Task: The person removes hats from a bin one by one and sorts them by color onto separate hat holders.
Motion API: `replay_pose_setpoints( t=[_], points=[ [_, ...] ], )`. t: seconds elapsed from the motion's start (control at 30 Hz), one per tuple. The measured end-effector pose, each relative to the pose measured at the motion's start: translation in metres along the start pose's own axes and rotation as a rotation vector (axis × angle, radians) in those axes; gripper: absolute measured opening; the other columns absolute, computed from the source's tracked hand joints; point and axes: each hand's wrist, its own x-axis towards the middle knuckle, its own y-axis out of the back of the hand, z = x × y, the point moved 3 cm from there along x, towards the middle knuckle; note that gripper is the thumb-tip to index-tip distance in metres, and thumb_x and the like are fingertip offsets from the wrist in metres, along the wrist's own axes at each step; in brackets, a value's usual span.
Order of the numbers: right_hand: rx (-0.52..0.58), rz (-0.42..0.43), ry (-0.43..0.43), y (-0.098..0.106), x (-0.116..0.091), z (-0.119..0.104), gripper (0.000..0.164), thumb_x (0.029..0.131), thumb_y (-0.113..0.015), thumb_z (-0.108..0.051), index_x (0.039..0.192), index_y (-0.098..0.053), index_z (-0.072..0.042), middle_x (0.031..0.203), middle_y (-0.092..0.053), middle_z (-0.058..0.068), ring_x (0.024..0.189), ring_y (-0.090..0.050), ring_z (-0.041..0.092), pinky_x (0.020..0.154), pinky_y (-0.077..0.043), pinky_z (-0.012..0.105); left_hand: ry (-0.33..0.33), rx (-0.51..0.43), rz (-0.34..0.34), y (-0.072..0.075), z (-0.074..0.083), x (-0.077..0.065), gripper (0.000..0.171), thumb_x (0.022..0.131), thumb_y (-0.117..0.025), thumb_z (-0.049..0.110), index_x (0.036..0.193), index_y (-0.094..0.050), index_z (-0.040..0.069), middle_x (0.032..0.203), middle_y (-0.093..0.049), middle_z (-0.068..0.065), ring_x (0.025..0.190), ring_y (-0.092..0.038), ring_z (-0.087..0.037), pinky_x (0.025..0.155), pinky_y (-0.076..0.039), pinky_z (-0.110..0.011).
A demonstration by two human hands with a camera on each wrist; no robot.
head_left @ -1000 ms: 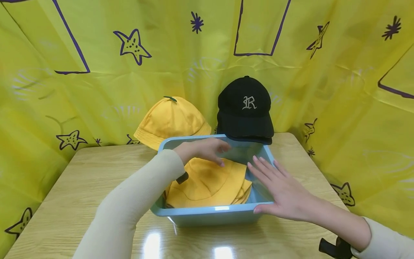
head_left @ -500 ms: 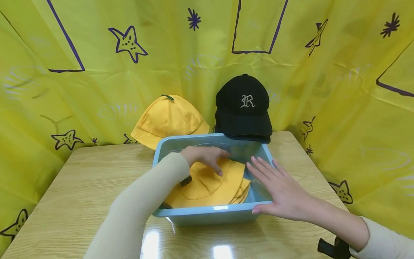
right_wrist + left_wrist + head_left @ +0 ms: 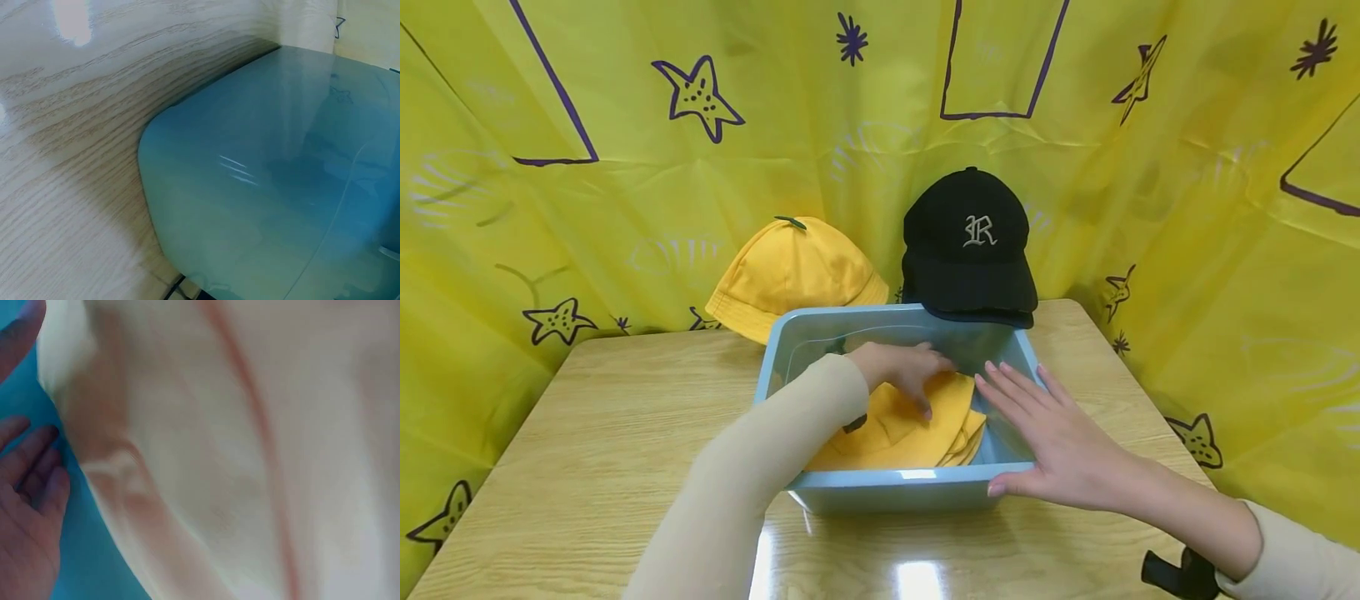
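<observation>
In the head view my left hand [image 3: 913, 371] reaches into a light blue plastic bin [image 3: 895, 478], low over a stack of folded yellow hats [image 3: 953, 408]. Its thumb overlaps the top hat and its fingers extend by that hat's far edge. The yellow cloth [image 3: 187, 437] fills most of the left wrist view, blurred, with fingers at the left edge against blue. My right hand [image 3: 1060, 442] is spread at the bin's right front corner, fingers straight over the right rim and thumb at the front rim. The right wrist view shows the bin's outer wall [image 3: 225, 162], without the hand.
Behind the bin sit a yellow bucket hat [image 3: 797, 271] with a green leaf tip and a black cap [image 3: 966, 225] lettered R, its brim overlapping the back rim. A patterned yellow curtain [image 3: 775, 158] hangs behind the wooden table [image 3: 647, 400].
My left hand has moved right and down into the bin, along the top hat towards its far edge. The right hand has stayed at the rim.
</observation>
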Motion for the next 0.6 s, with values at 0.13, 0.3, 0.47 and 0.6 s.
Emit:
replay_pose_setpoints(
  t=[0.13,0.3,0.47,0.6],
  points=[
    [-0.001,0.005,0.003,0.001,-0.001,0.0,0.102,0.076,-0.057,-0.071,0.15,-0.025,-0.009,0.155,-0.024,0.012,0.141,-0.024,0.034,0.117,0.004,0.042,0.011,0.094,0.025,0.002,0.011,0.009,0.085,0.076,-0.075,0.047,0.146,-0.035,0.017,0.145,-0.042,0.001,0.127,-0.033,-0.021,0.108,-0.032,-0.037],
    [-0.02,0.029,0.013,0.0,-0.002,0.0,0.103,0.075,-0.059,-0.07,0.15,-0.025,-0.008,0.154,-0.025,0.013,0.141,-0.024,0.034,0.117,0.004,0.039,0.024,0.188,0.047,0.004,0.019,0.014,0.082,0.075,-0.075,0.049,0.14,-0.041,0.015,0.139,-0.047,-0.002,0.12,-0.038,-0.021,0.106,-0.034,-0.033],
    [-0.033,0.039,0.019,0.0,-0.002,0.0,0.103,0.075,-0.057,-0.071,0.149,-0.026,-0.006,0.154,-0.026,0.013,0.14,-0.025,0.034,0.117,0.003,0.039,-0.007,0.152,0.08,0.01,0.019,0.013,0.073,0.077,-0.076,0.041,0.137,-0.045,0.012,0.13,-0.051,-0.003,0.111,-0.047,-0.017,0.101,-0.04,-0.028],
    [-0.032,0.036,0.019,-0.001,-0.002,-0.001,0.103,0.074,-0.062,-0.067,0.149,-0.027,-0.006,0.154,-0.027,0.014,0.14,-0.026,0.034,0.118,0.002,0.038,-0.031,0.06,0.058,0.02,0.016,0.002,0.064,0.079,-0.077,0.031,0.133,-0.049,0.011,0.125,-0.057,-0.001,0.104,-0.053,-0.015,0.097,-0.044,-0.027]
  ],
)
